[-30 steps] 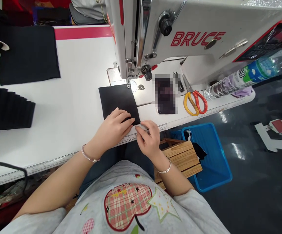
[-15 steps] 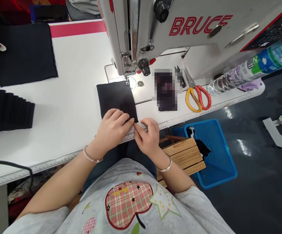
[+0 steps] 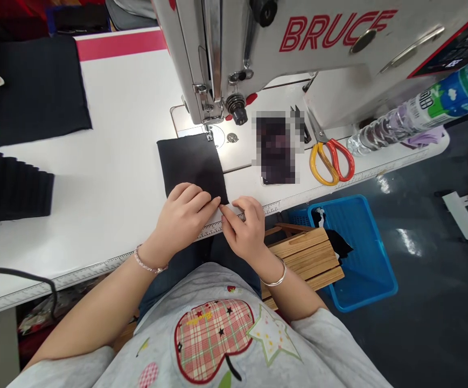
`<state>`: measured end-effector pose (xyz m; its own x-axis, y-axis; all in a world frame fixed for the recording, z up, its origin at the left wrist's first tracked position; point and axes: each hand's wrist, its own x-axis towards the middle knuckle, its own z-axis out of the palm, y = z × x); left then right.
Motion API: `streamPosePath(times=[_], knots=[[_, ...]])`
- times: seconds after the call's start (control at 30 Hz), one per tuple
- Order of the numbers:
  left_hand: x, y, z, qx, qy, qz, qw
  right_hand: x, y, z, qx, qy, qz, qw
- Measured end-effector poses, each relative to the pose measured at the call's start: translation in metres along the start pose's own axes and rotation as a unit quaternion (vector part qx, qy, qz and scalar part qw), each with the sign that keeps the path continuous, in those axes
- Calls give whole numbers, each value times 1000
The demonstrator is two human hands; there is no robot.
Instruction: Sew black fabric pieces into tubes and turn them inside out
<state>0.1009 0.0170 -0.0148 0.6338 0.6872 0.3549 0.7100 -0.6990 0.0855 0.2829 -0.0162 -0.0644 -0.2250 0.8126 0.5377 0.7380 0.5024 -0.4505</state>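
Observation:
A black fabric piece (image 3: 191,164) lies flat on the white sewing table, its far right corner at the presser foot (image 3: 209,133) of the sewing machine (image 3: 334,59). My left hand (image 3: 183,218) rests on the near edge of the cloth, fingers curled and pressed together on it, with the thumb side towards the near right corner. At that corner my right hand (image 3: 244,229) is closed in a pinch, its thumb and forefinger tips meeting at the fabric's edge. The fingertips of both hands almost touch. What lies beneath the left palm is hidden.
Right of the needle lie a blurred phone (image 3: 278,151) and scissors (image 3: 330,161) with yellow and red handles. A plastic bottle (image 3: 419,110) leans behind them. Black fabric pieces (image 3: 40,91) and a pleated black stack (image 3: 11,186) lie left. A blue basket (image 3: 373,258) stands below.
The view has shifted slightly. Both hands and the black fabric stay in nearly the same place by the presser foot, with the same grip.

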Motion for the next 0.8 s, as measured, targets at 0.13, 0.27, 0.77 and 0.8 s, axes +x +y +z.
streamPosePath(times=[0.13,0.27,0.77,0.8], knots=[[-1,-2,1,-41,-7,-8,999,-1,1,1,0,-1,3,1000],[-2,-2,3,-21,-9,19,1000,-1,0,1,4,10,-3,1000],[1,-5,0,40,-21,34,998,-1,-1,1,5,15,-5,1000],[2,-5,-1,48,-29,36,998,0,-1,1,5,18,-7,1000]])
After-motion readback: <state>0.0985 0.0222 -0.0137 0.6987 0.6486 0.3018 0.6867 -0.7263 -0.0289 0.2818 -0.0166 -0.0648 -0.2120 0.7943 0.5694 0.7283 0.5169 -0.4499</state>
